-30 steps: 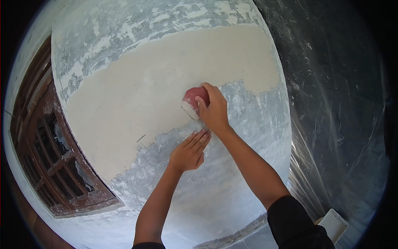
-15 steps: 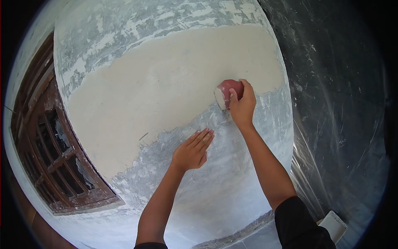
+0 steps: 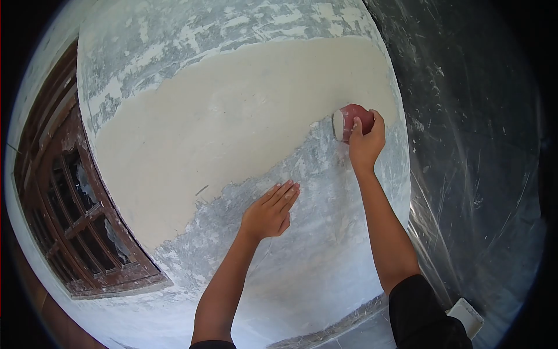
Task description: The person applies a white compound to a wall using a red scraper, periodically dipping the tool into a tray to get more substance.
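My right hand [image 3: 365,141] grips a red sanding pad [image 3: 350,121] and presses it against the wall, at the lower right edge of the cream putty patch [image 3: 221,134]. My left hand [image 3: 268,213] lies flat on the grey, scraped part of the wall [image 3: 302,256] below the patch, fingers together and pointing up to the right. It holds nothing. Both forearms are bare, with dark sleeves at the bottom of the view.
A dark wooden window frame [image 3: 70,215] with several panes stands at the left of the wall. Clear plastic sheeting [image 3: 471,163] hangs to the right of the wall corner. A white object [image 3: 465,315] sits low at the right.
My right hand has slid the red pad to the right and slightly up along the putty's lower edge. My left hand has stayed in place on the wall.
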Motion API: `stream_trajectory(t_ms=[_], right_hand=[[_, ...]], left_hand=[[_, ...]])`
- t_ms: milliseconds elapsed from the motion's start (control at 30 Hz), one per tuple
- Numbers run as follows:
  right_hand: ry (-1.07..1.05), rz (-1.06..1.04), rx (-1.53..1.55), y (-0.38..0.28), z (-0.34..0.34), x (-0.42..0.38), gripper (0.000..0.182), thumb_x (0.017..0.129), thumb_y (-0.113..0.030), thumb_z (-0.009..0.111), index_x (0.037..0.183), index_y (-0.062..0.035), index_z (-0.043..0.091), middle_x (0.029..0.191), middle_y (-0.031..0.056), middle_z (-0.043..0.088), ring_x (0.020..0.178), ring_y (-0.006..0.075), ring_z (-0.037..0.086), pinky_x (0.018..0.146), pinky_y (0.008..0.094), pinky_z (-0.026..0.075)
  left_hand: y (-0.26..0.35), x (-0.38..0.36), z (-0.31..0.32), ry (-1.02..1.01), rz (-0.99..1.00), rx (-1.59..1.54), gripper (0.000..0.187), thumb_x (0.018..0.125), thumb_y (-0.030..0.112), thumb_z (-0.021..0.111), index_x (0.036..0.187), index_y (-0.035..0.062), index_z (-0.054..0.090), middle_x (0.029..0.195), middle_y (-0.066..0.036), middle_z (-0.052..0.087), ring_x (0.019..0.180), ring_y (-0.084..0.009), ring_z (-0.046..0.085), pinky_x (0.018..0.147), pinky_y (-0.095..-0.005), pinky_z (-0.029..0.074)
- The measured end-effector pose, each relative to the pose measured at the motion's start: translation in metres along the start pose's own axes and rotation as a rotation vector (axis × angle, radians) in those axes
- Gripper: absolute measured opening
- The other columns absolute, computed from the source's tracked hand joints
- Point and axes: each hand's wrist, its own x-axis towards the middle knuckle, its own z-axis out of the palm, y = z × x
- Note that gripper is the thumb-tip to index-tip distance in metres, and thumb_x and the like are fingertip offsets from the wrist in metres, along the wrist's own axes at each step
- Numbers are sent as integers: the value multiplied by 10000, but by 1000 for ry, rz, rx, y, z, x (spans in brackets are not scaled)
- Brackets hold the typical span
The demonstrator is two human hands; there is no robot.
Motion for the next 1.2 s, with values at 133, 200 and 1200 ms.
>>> stream_trajectory(t_ms=[133, 200, 1200], right_hand=[[-270, -105, 203, -41, 3, -39, 402, 841, -44, 690, 1208, 41, 550, 1094, 226, 601, 1013, 401, 605, 882, 428, 485], [-479, -177, 278, -56, 10, -61, 418, 850, -36, 678, 1236, 23, 529, 1082, 220, 594, 1003, 402, 602, 870, 424, 486], [-647, 322, 373, -152, 9, -171, 308, 915, -69, 613, 1153, 57, 463, 1045, 258, 600, 947, 370, 628, 819, 417, 489]], left_hand=[[2, 1, -3, -12, -12, -6, 559, 803, 131, 537, 1352, 29, 538, 1426, -87, 521, 1372, -230, 438, 1157, -400, 350], [2, 2, -4, 3, -11, -2, 547, 803, 127, 533, 1342, 31, 549, 1415, -85, 533, 1365, -230, 449, 1156, -401, 353], [-43, -142, -69, 194, -376, 425, 553, 850, 229, 496, 1394, 128, 527, 1461, 1, 495, 1377, -196, 430, 1154, -472, 229]])
